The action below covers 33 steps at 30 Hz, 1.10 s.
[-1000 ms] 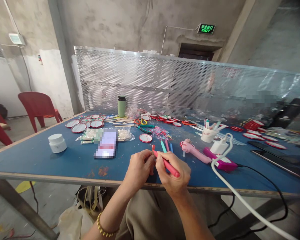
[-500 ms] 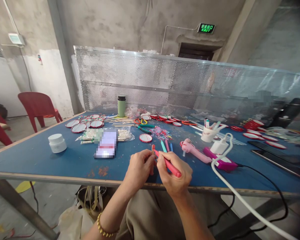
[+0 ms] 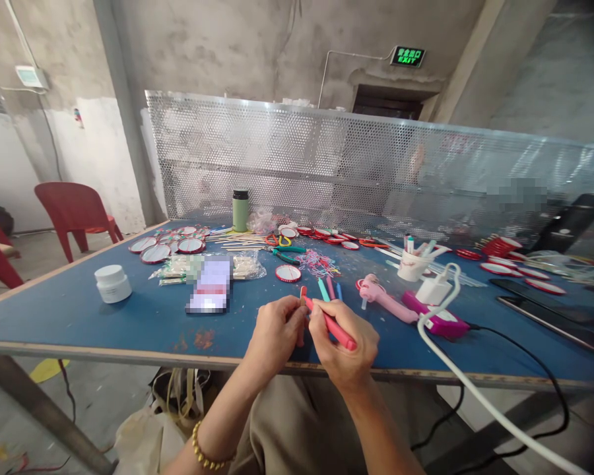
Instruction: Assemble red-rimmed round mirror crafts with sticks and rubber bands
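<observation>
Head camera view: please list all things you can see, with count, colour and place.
table: one, blue, across the view.
pen: one, red, in right hand.
jar: one, white, near left of table.
flask: one, green, far side.
round discs: many, red-rimmed, far left and far right.
paper cup: one, white, holding pens, right of centre.
charger: one, white with cable, on a magenta block.
chair: one, red, on floor at left.
mesh screen: one, silver, behind table.
exit sign: one, green, on wall.
left hand: closed at the pen tip.
right hand: grips pen.
</observation>
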Available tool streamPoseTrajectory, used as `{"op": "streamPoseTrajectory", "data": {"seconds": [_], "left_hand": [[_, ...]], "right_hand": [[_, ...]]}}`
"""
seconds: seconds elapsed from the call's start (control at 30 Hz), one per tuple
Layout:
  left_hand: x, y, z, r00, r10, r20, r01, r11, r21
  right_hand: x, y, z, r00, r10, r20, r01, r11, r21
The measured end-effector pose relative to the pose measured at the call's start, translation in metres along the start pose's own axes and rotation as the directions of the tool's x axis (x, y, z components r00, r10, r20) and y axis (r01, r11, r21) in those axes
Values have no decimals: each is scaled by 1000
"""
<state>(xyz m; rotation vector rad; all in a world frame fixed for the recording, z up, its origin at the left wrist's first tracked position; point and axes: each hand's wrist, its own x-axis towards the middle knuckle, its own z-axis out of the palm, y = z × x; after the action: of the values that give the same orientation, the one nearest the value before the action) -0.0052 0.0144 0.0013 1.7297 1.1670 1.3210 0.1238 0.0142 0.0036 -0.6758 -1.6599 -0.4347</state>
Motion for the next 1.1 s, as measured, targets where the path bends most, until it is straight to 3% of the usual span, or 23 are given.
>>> {"op": "streamPoseTrajectory", "data": {"seconds": [1.1], "left_hand": [[-1, -1, 0, 1000, -1, 7, 1, 1000, 0]], "right_hand": [[0, -1, 0, 1000, 20, -11, -21, 1000, -8]]}}
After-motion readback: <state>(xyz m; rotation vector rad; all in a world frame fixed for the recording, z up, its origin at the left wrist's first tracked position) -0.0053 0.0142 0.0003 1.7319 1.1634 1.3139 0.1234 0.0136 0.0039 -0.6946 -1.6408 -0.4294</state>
